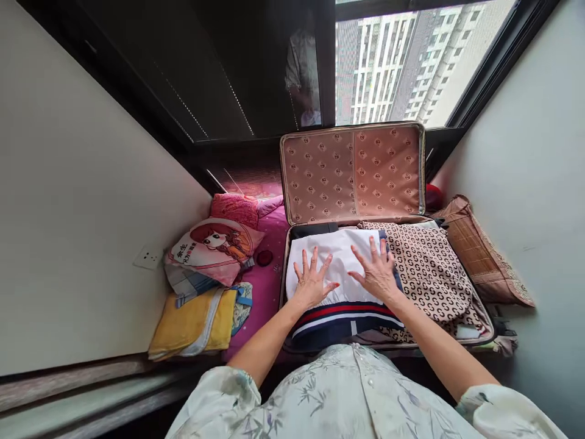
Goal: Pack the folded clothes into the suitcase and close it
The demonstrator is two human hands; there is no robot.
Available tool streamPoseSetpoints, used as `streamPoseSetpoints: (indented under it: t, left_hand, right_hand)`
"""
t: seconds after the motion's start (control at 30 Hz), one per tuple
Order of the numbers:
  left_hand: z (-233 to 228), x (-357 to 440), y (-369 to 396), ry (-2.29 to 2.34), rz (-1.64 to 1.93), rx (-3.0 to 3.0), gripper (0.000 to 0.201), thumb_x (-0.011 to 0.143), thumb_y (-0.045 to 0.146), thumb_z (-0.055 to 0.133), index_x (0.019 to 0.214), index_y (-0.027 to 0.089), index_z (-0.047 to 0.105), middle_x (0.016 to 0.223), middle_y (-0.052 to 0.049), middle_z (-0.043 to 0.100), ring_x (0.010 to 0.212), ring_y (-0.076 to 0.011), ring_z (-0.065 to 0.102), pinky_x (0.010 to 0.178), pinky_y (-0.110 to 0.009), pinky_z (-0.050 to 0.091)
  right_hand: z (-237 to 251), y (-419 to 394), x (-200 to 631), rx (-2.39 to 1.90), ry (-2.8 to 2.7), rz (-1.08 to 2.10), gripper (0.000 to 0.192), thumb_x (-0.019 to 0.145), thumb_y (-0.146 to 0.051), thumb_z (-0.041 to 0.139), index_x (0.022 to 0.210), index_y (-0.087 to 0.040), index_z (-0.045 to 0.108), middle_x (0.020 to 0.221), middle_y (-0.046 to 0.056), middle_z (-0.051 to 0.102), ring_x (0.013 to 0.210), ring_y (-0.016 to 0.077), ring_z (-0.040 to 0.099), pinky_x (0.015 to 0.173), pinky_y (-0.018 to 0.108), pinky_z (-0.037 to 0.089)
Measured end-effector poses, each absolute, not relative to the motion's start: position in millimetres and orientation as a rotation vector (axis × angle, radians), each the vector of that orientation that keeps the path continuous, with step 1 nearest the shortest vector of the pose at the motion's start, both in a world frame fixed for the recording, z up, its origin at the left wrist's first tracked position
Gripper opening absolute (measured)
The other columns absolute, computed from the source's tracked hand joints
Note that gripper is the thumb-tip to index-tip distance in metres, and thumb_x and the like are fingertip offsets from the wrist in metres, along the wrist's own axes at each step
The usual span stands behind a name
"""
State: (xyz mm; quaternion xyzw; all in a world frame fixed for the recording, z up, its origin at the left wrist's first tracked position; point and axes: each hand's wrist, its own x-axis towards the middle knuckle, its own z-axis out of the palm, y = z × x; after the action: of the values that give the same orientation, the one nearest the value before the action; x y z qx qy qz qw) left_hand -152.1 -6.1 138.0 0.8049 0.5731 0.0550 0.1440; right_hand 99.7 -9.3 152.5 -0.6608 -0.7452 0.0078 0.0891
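Both of my hands rest on a folded white garment with a navy, red and white striped band (340, 268), which lies in the left half of an open suitcase (284, 280). My left hand (313, 283) is spread flat on its left part, fingers apart. On its right part lies my right hand (377, 274), also with fingers spread, close to the navy edge. Beside it, a folded beige garment with a dark repeated pattern (425, 268) fills the right half. The suitcase lid (354, 174), lined in printed pink-brown fabric, stands raised at the back.
Left of the suitcase are a pillow with a cartoon girl (219, 244), a pink cushion (235, 209) and folded yellow cloth (187, 323) on a magenta sheet (262, 286). A brown woven pillow (484, 256) leans by the right wall. Behind is a window (402, 67).
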Motion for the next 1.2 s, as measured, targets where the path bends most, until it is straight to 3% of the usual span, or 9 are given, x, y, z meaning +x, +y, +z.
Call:
streamPoseSetpoints:
  t: [0.13, 0.27, 0.53, 0.77, 0.9, 1.03, 1.2]
  left_hand:
    - [101, -144, -10, 1.702, 0.088, 2.211, 0.084, 0.088, 0.058, 0.071, 0.162, 0.041, 0.034, 0.176, -0.01, 0.003, 0.158, -0.0489, -0.008, 0.116, -0.08, 0.002]
    - [80, -142, -8, 1.701, 0.15, 2.205, 0.084, 0.086, 0.057, 0.073, 0.161, 0.041, 0.037, 0.176, -0.008, 0.003, 0.159, -0.0471, -0.008, 0.118, -0.077, -0.003]
    - [81, -145, -8, 1.613, 0.248, 2.16, 0.087, 0.086, 0.069, 0.068, 0.162, 0.044, 0.034, 0.176, -0.007, -0.003, 0.158, -0.0472, -0.009, 0.117, -0.079, -0.007]
    - [116, -160, -12, 1.515, 0.257, 2.066, 0.079, 0.092, 0.068, 0.058, 0.161, 0.036, 0.038, 0.176, -0.009, 0.006, 0.159, -0.0451, 0.0, 0.12, -0.076, -0.002]
    - [137, -192, -50, 1.263, 0.262, 2.125, 0.095, 0.08, 0.079, 0.066, 0.162, 0.039, 0.036, 0.176, -0.008, 0.007, 0.159, -0.048, -0.005, 0.119, -0.077, 0.0]
    - [120, -215, -96, 1.278, 0.22, 2.201, 0.102, 0.072, 0.065, 0.084, 0.161, 0.045, 0.035, 0.176, -0.006, 0.002, 0.157, -0.0517, -0.008, 0.115, -0.081, -0.006]
    - [91, -205, -107, 1.381, 0.113, 2.239, 0.098, 0.079, 0.052, 0.082, 0.162, 0.042, 0.032, 0.176, -0.011, -0.001, 0.158, -0.0487, -0.01, 0.115, -0.08, -0.004]
  right_hand:
    - [93, 6, 104, -2.101, -2.221, 0.191, 0.064, 0.096, -0.062, 0.054, 0.157, -0.044, 0.043, 0.175, 0.011, 0.007, 0.152, 0.0502, 0.016, 0.111, 0.073, 0.024]
    - [63, 8, 110, -2.098, -2.24, 0.103, 0.065, 0.097, -0.063, 0.051, 0.159, -0.043, 0.041, 0.175, 0.014, 0.007, 0.152, 0.0499, 0.016, 0.111, 0.072, 0.024]
    - [55, 3, 107, -2.073, -2.236, -0.122, 0.064, 0.101, -0.062, 0.04, 0.159, -0.036, 0.043, 0.173, 0.018, 0.008, 0.152, 0.0497, 0.018, 0.108, 0.072, 0.028]
    - [77, 13, 104, -2.211, -2.309, -0.015, 0.065, 0.101, -0.065, 0.037, 0.16, -0.037, 0.042, 0.169, 0.021, 0.02, 0.148, 0.0493, 0.03, 0.107, 0.069, 0.032]
    - [105, -12, 90, -2.128, -2.298, -0.081, 0.064, 0.1, -0.062, 0.04, 0.159, -0.037, 0.042, 0.17, 0.018, 0.023, 0.152, 0.0486, 0.022, 0.108, 0.069, 0.032]
    - [105, -65, 58, -1.964, -2.383, -0.045, 0.066, 0.097, -0.058, 0.05, 0.16, -0.042, 0.04, 0.173, 0.012, 0.018, 0.155, 0.0479, 0.015, 0.113, 0.067, 0.029]
    - [79, -93, 38, -2.059, -2.443, 0.109, 0.064, 0.098, -0.053, 0.052, 0.159, -0.04, 0.041, 0.173, 0.013, 0.019, 0.156, 0.047, 0.018, 0.117, 0.066, 0.026]
